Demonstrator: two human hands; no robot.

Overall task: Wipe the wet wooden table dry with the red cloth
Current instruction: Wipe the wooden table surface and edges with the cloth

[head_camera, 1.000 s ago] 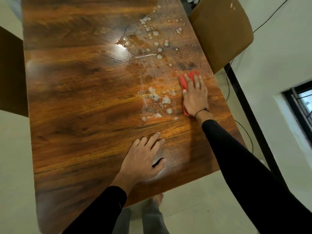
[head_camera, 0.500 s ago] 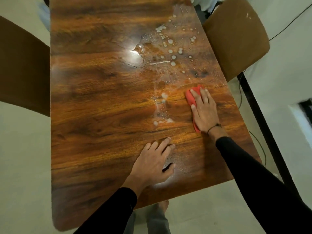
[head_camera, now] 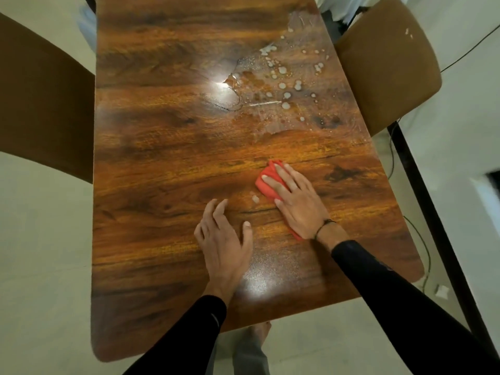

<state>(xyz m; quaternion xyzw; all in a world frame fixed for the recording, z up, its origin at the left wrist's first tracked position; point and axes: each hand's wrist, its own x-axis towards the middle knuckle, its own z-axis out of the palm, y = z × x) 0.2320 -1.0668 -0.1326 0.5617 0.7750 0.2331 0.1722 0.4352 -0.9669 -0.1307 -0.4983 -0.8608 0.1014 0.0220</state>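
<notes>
Right hand point(head_camera: 297, 204) presses red cloth point(head_camera: 266, 182) flat, fingers straight, soaking water; left hand point(head_camera: 224, 239) loose beside it above counter point(head_camera: 162, 158), balancing.

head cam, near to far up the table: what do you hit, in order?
Left hand flat on the table → right hand pressing the red cloth, with a small droplet just left of the cloth → dry band of wood → puddle and scattered droplets at the far right.
</notes>
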